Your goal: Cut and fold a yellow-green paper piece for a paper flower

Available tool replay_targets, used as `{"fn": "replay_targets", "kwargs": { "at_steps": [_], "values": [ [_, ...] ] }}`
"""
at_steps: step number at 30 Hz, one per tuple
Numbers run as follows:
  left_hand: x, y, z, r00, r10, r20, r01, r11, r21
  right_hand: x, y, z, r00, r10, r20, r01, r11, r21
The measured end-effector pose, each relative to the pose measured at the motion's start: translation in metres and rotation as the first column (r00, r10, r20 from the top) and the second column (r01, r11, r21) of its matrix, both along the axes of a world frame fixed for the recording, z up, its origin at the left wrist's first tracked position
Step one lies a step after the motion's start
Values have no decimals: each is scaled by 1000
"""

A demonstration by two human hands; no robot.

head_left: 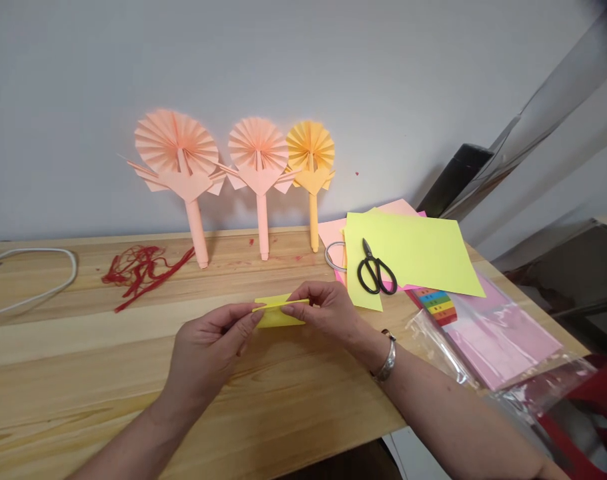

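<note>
A small piece of yellow paper (278, 319) with a folded upper edge is held just above the wooden table. My left hand (213, 337) pinches its left end between thumb and fingers. At the right end, the thumb and fingers of my right hand (323, 307) are closed on the same folded edge. Part of the paper is hidden behind my fingers. Black-handled scissors (377, 270) lie to the right of my right hand, on top of yellow-green paper sheets (418, 250).
Three folded paper fans, two pink (196, 220) (262, 220) and one orange (313, 213), lean on the wall. Red string (143, 267) lies left, near a white cable (71, 267). A plastic-wrapped paper pack (503, 333) covers the table's right side.
</note>
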State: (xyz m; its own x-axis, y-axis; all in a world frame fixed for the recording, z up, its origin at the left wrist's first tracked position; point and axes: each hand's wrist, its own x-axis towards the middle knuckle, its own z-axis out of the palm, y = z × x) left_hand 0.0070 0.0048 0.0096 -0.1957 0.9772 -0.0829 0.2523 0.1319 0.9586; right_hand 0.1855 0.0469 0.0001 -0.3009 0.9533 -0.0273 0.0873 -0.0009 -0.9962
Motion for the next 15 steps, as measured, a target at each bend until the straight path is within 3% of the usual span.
{"fn": "replay_targets", "kwargs": {
  "at_steps": [6, 10, 15],
  "values": [
    [3, -2, 1, 997, 67, 39, -68, 997, 37, 0, 0, -1, 1000, -8, 16, 8, 1000, 12],
    [0, 1, -1, 998, -7, 56, 7, 1000, 7, 1, 0, -2, 1000, -3, 28, 2, 999, 44],
    [-4, 5, -6, 998, -17, 60, 18, 1000, -22, 1, 0, 0, 1000, -6, 29, 4, 998, 60]
  ]
}}
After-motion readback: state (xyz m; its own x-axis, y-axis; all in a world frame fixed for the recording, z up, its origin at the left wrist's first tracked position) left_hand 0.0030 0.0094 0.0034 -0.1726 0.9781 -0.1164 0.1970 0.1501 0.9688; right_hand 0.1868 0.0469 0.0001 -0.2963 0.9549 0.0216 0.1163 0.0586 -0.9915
